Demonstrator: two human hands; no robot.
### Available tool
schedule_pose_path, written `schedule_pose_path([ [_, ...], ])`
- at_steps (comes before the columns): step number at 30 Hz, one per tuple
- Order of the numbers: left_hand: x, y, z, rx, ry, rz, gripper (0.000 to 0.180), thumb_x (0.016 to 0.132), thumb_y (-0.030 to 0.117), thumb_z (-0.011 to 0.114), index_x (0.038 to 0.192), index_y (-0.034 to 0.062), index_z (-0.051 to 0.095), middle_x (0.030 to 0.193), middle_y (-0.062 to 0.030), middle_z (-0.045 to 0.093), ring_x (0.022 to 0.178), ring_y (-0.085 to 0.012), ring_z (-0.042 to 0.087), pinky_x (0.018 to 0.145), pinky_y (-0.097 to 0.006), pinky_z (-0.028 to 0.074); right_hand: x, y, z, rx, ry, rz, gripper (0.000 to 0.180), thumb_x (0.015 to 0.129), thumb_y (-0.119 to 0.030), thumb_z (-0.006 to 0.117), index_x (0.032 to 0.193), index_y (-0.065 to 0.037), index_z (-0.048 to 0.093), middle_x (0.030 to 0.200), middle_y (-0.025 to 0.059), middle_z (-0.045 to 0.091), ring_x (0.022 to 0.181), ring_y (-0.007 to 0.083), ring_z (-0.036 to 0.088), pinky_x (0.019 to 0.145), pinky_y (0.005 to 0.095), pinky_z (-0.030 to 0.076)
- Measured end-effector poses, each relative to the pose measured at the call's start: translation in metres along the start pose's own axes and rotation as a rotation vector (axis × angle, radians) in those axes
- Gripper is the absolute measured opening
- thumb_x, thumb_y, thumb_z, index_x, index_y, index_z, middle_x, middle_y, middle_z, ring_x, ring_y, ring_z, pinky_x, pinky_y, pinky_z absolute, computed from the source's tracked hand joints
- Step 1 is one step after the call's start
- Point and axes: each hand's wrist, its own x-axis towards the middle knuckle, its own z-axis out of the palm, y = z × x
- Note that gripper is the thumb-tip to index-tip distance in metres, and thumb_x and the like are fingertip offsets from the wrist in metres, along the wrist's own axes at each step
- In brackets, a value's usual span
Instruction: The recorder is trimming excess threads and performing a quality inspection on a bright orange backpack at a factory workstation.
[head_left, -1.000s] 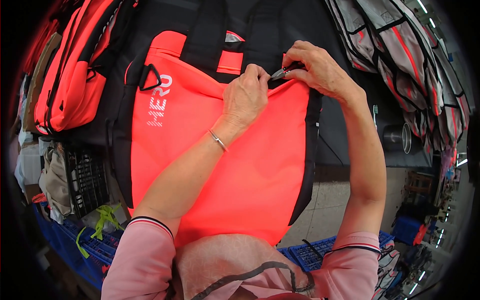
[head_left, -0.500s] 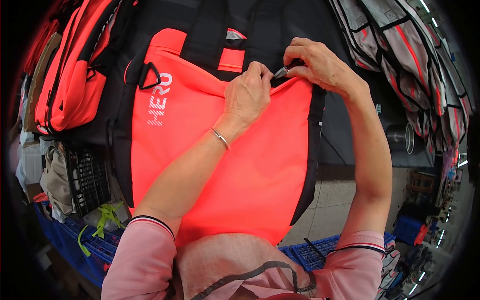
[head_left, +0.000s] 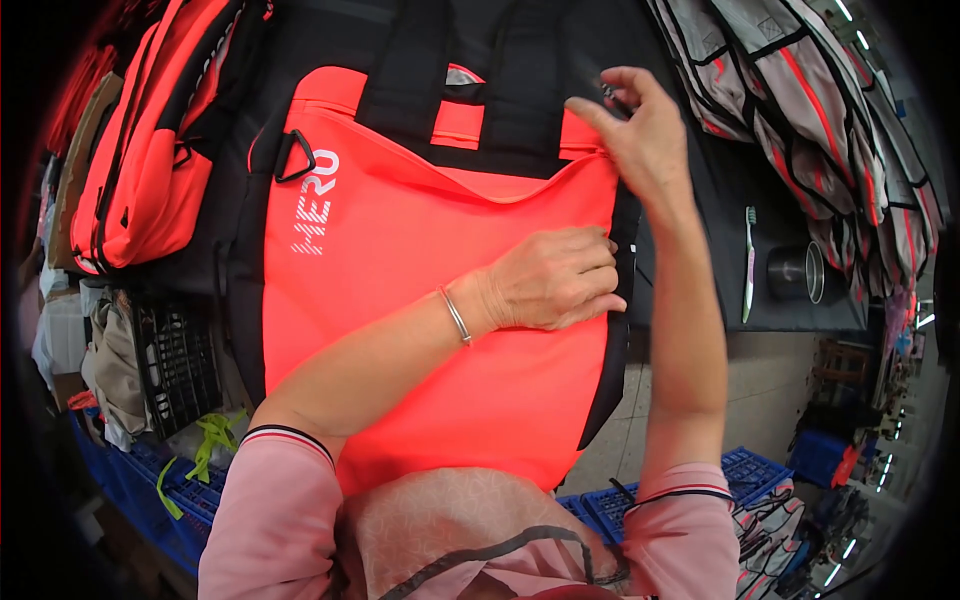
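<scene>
On the coral fabric bag [head_left: 430, 230], left hand [head_left: 556, 280], half-curled, hold unclear, has moved to three o'clock, freeing the top edge [head_left: 480, 194]; half-open right hand [head_left: 612, 100] holds dark metal snips [head_left: 617, 102]

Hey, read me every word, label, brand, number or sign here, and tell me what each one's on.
White striped lettering, running sideways on the red-orange bag in the middle: legible, but I don't copy printed words.
Pale lettering on another red-orange bag, upper left: too oblique to read.
Gray bags, upper right: no readable text.
</scene>
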Motion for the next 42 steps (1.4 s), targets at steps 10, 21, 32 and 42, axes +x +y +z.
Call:
schedule_pose_path([
  [10, -0.006, -0.062, -0.096, 0.469, 0.157, -0.678, 0.015, 0.088, 0.003, 0.068, 0.102, -0.0025, 0.067, 0.09, -0.0154, 0.07, 0.073, -0.0248, 0.069, 0.063, -0.03, 0.054, -0.045, 0.022, 0.037, 0.031, 0.166, 0.053, 0.039, 0.072, 0.003, 0.071, 0.109, -0.006, 0.064, 0.096, 0.0054, 0.061, 0.087, 0.0222, 0.064, 0.077, 0.0356, 0.052],
  [21, -0.014, -0.07, -0.075, 0.575, 0.004, -0.727, 0.012, 0.085, 0.01, 0.073, 0.082, -0.0006, 0.069, 0.075, -0.0134, 0.069, 0.062, -0.0237, 0.068, 0.059, -0.033, 0.054, -0.048, 0.019, 0.039, 0.031, 0.171, 0.044, 0.036, 0.071, 0.004, 0.072, 0.105, -0.007, 0.065, 0.095, 0.0045, 0.062, 0.087, 0.0211, 0.064, 0.075, 0.0358, 0.052],
  [32, -0.024, -0.066, -0.069, 0.385, 0.194, -0.704, 0.012, 0.081, 0.007, 0.075, 0.09, 0.001, 0.071, 0.081, -0.0122, 0.07, 0.063, -0.022, 0.068, 0.058, -0.031, 0.054, -0.048, 0.023, 0.041, 0.027, 0.189, 0.019, 0.035, 0.07, 0.007, 0.069, 0.102, -0.007, 0.065, 0.094, 0.0052, 0.062, 0.085, 0.0208, 0.065, 0.073, 0.0352, 0.052],
  [42, -0.023, -0.082, -0.06, 0.646, 0.159, -0.681, 0.013, 0.08, 0.004, 0.068, 0.078, 0.0011, 0.056, 0.074, -0.012, 0.062, 0.064, -0.029, 0.063, 0.058, -0.037, 0.052, -0.048, 0.022, 0.041, 0.024, 0.178, 0.034, 0.034, 0.07, 0.004, 0.069, 0.102, -0.007, 0.065, 0.093, 0.0054, 0.062, 0.083, 0.0224, 0.064, 0.073, 0.0358, 0.052],
])
